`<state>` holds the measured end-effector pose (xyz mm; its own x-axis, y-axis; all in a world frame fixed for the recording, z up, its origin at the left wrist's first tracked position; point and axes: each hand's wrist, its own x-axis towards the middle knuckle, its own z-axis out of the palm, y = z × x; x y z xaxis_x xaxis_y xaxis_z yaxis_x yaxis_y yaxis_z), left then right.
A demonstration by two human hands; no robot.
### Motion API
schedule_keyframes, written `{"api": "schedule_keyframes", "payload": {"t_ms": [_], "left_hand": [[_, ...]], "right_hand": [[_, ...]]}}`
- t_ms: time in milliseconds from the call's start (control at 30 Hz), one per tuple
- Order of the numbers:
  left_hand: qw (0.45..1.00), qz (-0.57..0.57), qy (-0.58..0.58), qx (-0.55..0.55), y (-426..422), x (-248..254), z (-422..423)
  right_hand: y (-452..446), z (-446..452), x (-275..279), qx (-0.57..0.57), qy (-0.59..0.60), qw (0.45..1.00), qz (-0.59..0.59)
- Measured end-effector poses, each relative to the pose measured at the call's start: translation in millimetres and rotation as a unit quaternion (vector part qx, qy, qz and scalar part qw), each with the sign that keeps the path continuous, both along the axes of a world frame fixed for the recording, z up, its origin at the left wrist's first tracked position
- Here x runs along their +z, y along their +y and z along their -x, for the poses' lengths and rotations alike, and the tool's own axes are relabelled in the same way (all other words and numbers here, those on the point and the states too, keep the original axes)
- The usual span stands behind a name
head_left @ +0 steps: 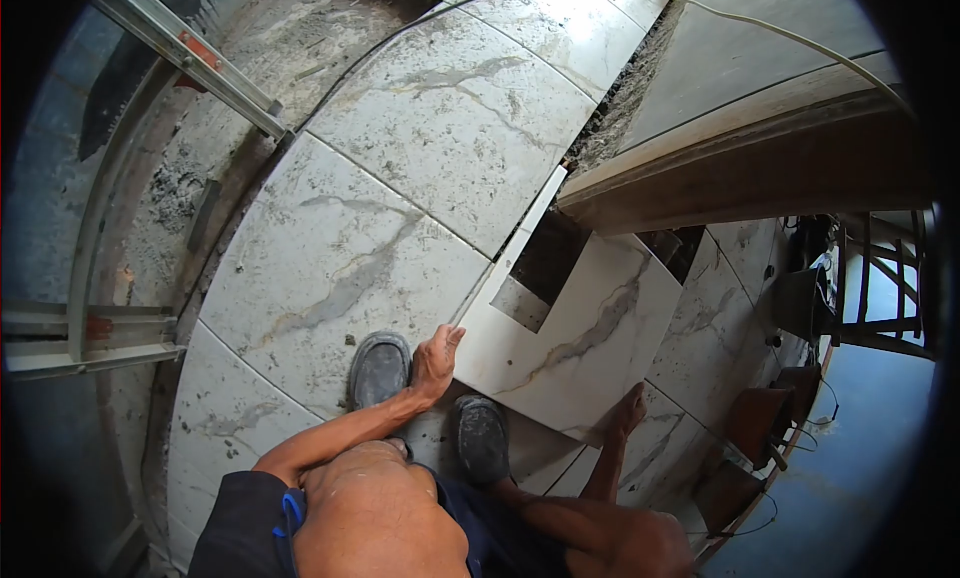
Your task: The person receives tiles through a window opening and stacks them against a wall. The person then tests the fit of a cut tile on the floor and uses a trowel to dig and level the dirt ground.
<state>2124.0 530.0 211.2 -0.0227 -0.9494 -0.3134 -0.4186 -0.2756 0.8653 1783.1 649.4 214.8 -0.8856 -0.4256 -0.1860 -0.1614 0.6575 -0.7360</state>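
A white marble-patterned floor tile [575,343] with grey veins lies in front of my feet, with a notch cut out of its far left side. My left hand [435,361] is closed on its near left corner, the thumb pointing toward the tile. My right hand [624,414] grips the near right corner, and its fingers are partly hidden. Through the notch shows a dark gap [550,253] in the floor. The tile's far part reaches the base of a brown door frame [740,168].
Dusty laid tiles [350,258] spread to the left. Several buckets [760,423] line the right side, near a dark metal frame [880,278]. Aluminium rails [190,53] stand at the far left. A pale cable [780,28] crosses the upper right. A dark shoe [481,438] is beside the tile.
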Motion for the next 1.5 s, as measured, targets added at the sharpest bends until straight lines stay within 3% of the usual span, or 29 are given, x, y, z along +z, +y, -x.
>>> {"api": "schedule_keyframes", "payload": {"t_ms": [300,367,467,767,967,1067,1233,1367,1500], "left_hand": [[0.999,-0.02,0.015,-0.019,6,12,-7],[0.999,-0.039,0.017,-0.024,5,15,-8],[0.999,-0.033,0.028,-0.031,5,21,-10],[0.997,-0.035,0.043,-0.059,20,30,-25],[0.987,-0.068,0.08,-0.12,24,42,-45],[0.98,-0.099,0.04,-0.168,23,42,-53],[0.941,-0.188,-0.024,-0.282,11,49,-57],[0.925,-0.184,-0.05,-0.329,-8,53,-59],[0.811,-0.193,-0.132,-0.537,-76,50,-55]], "right_hand": [[10,6,5,0.024,0.007,0.999,0.023],[13,11,10,0.026,-0.002,0.996,-0.088],[11,3,17,0.033,-0.016,0.999,-0.037],[19,-13,35,0.009,-0.007,0.999,-0.052],[26,-27,51,0.013,0.009,0.998,-0.069],[37,-24,46,0.016,0.017,0.997,-0.075],[47,-19,38,0.008,0.014,0.998,-0.066],[48,-18,32,0.005,0.021,0.996,-0.084],[47,-19,33,-0.002,0.027,0.994,-0.103]]}}
